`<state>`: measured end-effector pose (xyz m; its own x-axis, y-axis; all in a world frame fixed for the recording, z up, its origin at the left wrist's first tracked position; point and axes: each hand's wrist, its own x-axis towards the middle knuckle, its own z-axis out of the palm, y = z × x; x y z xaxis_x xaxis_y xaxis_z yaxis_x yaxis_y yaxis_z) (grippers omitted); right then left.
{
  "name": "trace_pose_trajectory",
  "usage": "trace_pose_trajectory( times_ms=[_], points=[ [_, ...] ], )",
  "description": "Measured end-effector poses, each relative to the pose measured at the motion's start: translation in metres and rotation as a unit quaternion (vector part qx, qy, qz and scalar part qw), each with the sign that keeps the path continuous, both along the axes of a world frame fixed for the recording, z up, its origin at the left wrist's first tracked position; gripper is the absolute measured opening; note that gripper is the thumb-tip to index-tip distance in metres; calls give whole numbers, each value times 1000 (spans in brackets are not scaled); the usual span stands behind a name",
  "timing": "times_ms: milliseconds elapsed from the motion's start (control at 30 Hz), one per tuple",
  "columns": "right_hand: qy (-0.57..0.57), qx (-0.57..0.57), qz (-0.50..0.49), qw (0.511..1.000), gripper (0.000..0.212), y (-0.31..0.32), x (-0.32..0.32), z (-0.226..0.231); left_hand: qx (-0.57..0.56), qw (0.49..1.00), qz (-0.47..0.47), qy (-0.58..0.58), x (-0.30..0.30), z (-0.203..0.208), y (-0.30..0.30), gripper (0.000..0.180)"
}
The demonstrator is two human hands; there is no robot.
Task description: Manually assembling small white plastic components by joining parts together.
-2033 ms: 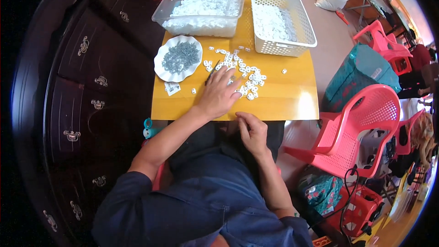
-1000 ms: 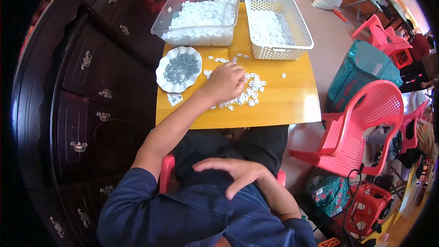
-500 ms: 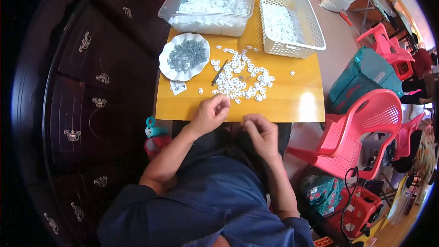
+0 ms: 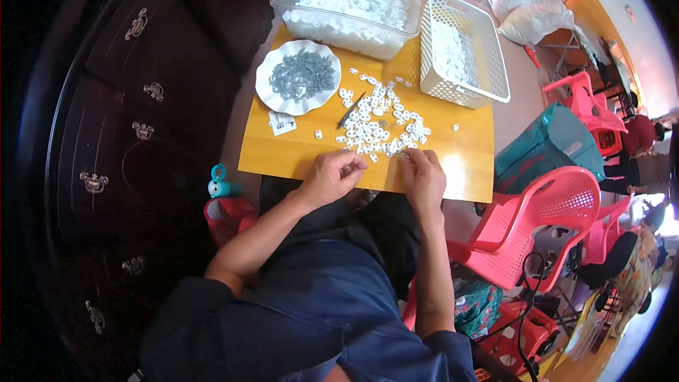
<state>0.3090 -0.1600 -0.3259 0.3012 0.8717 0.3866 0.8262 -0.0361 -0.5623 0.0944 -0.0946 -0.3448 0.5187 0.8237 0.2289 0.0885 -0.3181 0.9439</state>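
spreading under everything was the yellow wooden counter [image 4: 453, 163], with a clear plastic tub of white pieces [image 4: 350, 3] and a white lattice basket [image 4: 463, 49] at its far edge. nearer lay a white scalloped plate of grey metal bits [image 4: 298, 76], then a loose pile of small white plastic pieces [image 4: 378, 124] mid-counter. the left hand [image 4: 332, 175] was curled at the near edge, fingers together, contents hidden. the right hand [image 4: 423, 173] rested beside it, fingertips touching the pile's nearest pieces; its grip could not be told.
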Motion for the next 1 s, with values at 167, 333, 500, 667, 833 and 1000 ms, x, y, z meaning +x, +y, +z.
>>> trace_pose_trajectory(
  times_ms=[167, 333, 500, 667, 833, 1000],
  points=[
    [-16, 1, -10, 1000, 14, 0, -3, -6, -18, 1000, -2, 5, -2, 1, 1, 9],
    [-20, -9, -31, 999, 11, 0, -6, -16, 6, 1000, 19, -8, 4, 0, -1, 7],
    [63, 13, -7, 998, 11, -13, -9, -12, 9, 1000, 9, 10, 10, 9, 2, 6],
    [395, 63, 20, 916, 11, -18, -13, -15, 8, 1000, -3, 6, 31, 13, 0, 6],
    [454, 68, 23, 888, 11, -20, -16, -20, -6, 999, -5, -47, 50, 11, -1, 3],
    [341, 50, -26, 938, 11, -21, -6, -20, 43, 999, 14, -20, 48, -5, 6, 3]
  ],
)
